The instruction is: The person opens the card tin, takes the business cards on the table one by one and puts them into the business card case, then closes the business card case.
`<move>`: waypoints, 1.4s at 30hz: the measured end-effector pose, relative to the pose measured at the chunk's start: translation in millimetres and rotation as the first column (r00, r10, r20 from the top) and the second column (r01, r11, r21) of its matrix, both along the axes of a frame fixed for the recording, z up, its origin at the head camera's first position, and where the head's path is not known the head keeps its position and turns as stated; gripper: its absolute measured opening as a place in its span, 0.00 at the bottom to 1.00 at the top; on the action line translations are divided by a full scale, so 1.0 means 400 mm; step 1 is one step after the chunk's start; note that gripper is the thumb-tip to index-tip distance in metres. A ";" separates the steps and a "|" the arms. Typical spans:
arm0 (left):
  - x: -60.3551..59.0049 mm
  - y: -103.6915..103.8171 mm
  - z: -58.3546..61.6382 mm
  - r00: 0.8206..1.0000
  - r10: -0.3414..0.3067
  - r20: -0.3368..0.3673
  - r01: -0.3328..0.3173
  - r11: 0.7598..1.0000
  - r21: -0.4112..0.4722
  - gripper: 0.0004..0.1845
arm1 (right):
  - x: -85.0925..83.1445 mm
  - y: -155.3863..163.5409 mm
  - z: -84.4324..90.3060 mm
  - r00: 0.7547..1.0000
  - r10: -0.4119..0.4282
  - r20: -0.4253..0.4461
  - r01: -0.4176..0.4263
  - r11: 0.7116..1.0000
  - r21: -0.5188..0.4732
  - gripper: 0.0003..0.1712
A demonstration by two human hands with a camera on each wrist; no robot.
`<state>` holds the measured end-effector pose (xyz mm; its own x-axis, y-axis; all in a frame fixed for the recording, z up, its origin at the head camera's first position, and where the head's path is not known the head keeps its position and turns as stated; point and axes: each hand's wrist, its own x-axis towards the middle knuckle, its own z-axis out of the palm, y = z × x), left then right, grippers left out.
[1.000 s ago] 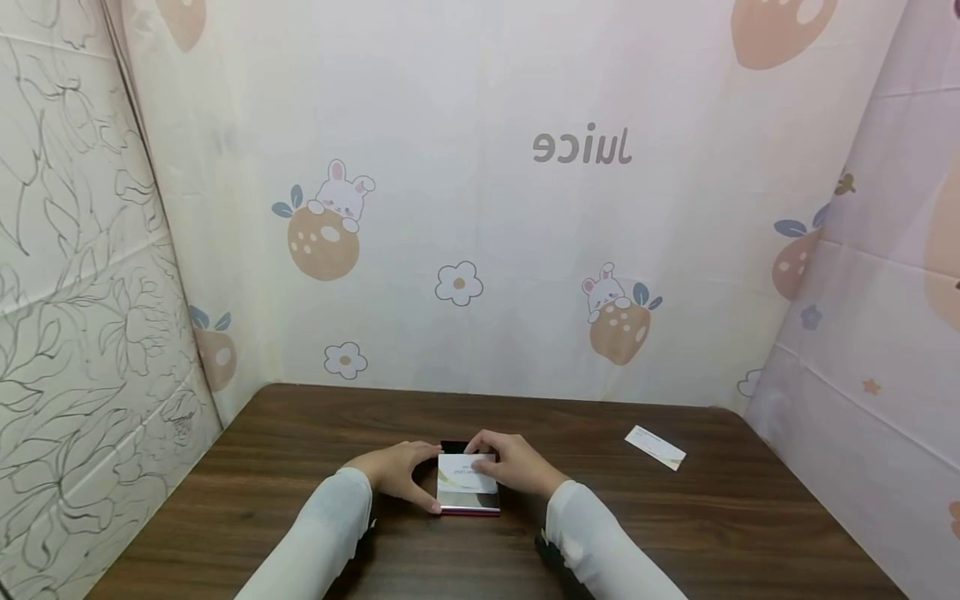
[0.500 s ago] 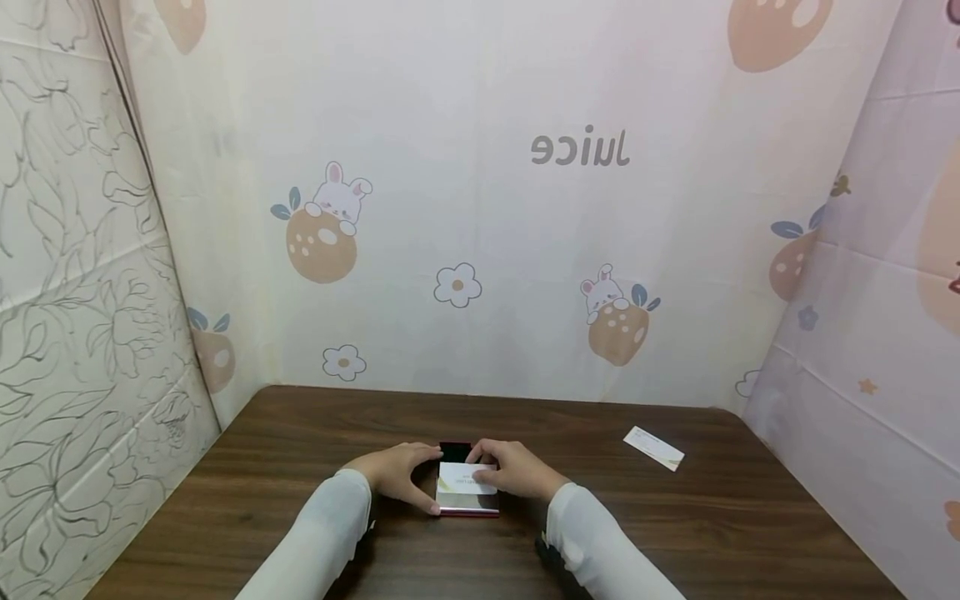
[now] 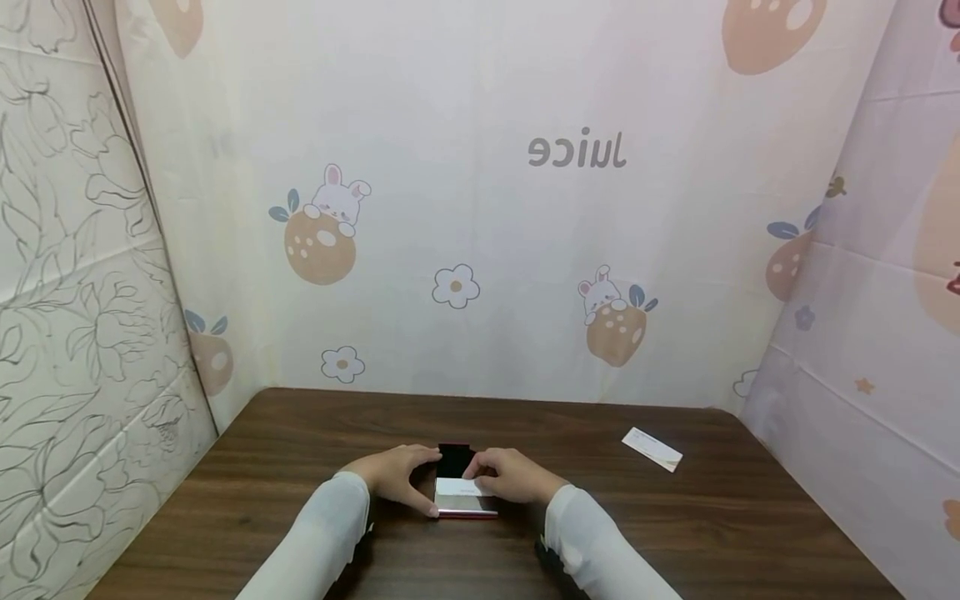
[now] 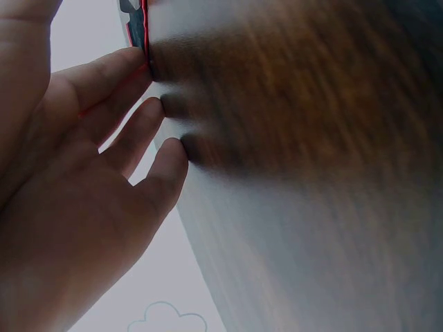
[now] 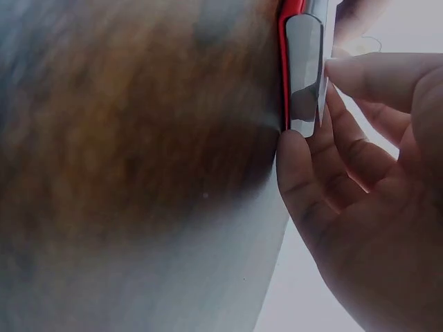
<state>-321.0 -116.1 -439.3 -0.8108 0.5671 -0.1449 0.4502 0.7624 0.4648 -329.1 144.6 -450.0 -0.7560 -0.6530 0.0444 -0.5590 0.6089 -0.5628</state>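
A slim silver card case with a red edge lies on the dark wooden table, its black lid standing open at the far end. A white card sits partly inside the case. My left hand grips the case's left side, thumb at the near corner and fingers at the far one; the left wrist view shows its fingertips against the red edge. My right hand pinches the card against the case, thumb at the case's corner.
A second white card lies flat at the table's back right. Patterned fabric walls close in the table on the left, back and right sides. Both arms wear white sleeves.
The white card has slid toward me, deeper into the case, so more of the black lid shows. My right fingers followed it. The left hand stayed in place.
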 end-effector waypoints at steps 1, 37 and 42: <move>0.000 0.000 0.000 1.000 -0.002 -0.003 0.002 1.000 -0.002 0.50 | 0.001 0.000 0.000 1.000 -0.005 0.003 0.005 1.000 0.002 0.09; -0.005 -0.001 -0.001 1.000 -0.006 -0.011 0.007 1.000 0.010 0.51 | -0.001 0.024 0.011 0.998 0.056 -0.032 -0.055 0.998 0.040 0.12; -0.002 0.000 0.000 1.000 -0.011 -0.011 0.011 1.000 0.015 0.50 | 0.000 0.039 0.009 1.000 0.028 -0.008 -0.027 0.999 0.035 0.12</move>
